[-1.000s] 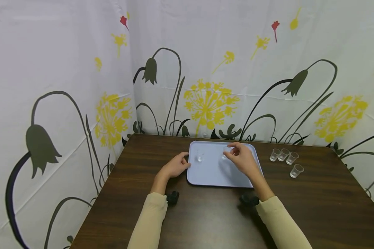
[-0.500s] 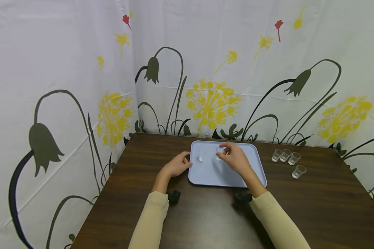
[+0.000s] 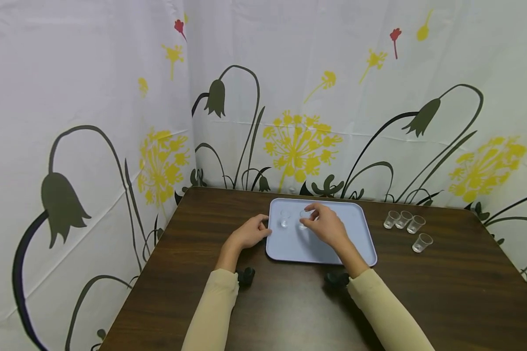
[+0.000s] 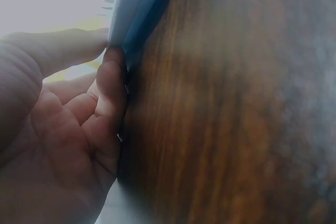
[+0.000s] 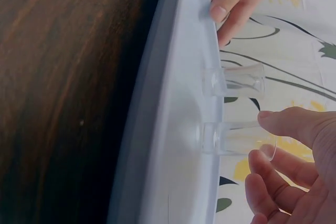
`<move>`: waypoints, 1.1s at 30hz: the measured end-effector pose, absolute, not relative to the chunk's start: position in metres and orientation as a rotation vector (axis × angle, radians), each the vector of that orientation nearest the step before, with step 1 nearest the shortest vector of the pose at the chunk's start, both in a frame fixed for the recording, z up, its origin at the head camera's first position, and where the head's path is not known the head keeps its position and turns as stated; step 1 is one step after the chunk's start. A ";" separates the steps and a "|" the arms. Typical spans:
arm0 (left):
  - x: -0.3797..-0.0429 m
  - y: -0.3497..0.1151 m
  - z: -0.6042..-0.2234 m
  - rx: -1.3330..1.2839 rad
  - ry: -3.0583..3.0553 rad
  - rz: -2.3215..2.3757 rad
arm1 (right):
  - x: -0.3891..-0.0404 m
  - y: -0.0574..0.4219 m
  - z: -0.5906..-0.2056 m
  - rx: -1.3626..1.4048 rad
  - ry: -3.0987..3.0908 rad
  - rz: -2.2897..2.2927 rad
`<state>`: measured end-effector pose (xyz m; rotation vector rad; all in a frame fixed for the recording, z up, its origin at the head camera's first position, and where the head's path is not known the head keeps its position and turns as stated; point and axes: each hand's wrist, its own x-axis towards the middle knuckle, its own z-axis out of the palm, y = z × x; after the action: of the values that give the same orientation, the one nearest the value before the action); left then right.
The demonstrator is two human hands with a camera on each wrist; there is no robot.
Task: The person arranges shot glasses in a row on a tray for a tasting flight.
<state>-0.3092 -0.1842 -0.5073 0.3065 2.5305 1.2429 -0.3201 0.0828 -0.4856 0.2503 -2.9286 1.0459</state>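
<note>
My left hand [image 3: 249,233] grips the left rim of the pale blue tray [image 3: 285,247], thumb on top and fingertips against the side, as the left wrist view shows. Near the rim of a small clear shot glass [image 5: 236,139], my right hand [image 3: 327,228] pinches it between thumb and fingers. The glass stands upright on the tray, its base at or close to the surface. To its left, a small gap away, another clear shot glass [image 3: 284,219] stands on the tray near my left hand. The fingers partly hide the held glass in the head view.
Right of the tray, several more clear shot glasses [image 3: 403,220] stand on the dark wooden table [image 3: 285,307]. One glass [image 3: 422,242] is nearer to me than the others. A flower-patterned white curtain [image 3: 312,58] hangs behind the table.
My right hand has moved left across the tray with the shot glass, bringing it beside the other glass. The left hand stays at the tray's rim. The head view has shifted slightly.
</note>
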 end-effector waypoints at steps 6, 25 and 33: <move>-0.309 -0.184 -0.509 0.310 2.520 1.253 | -0.320 0.077 -0.484 0.266 -2.954 1.028; -0.311 -0.184 -0.509 0.322 2.511 1.259 | -0.322 0.071 -0.484 0.262 -2.983 0.984; -0.311 -0.185 -0.509 0.309 2.516 1.256 | -0.319 0.070 -0.488 0.282 -2.958 1.023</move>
<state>-0.3111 -0.1847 -0.5085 0.3087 2.5161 1.2559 -0.3193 0.0695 -0.4876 0.2820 -2.9580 1.0229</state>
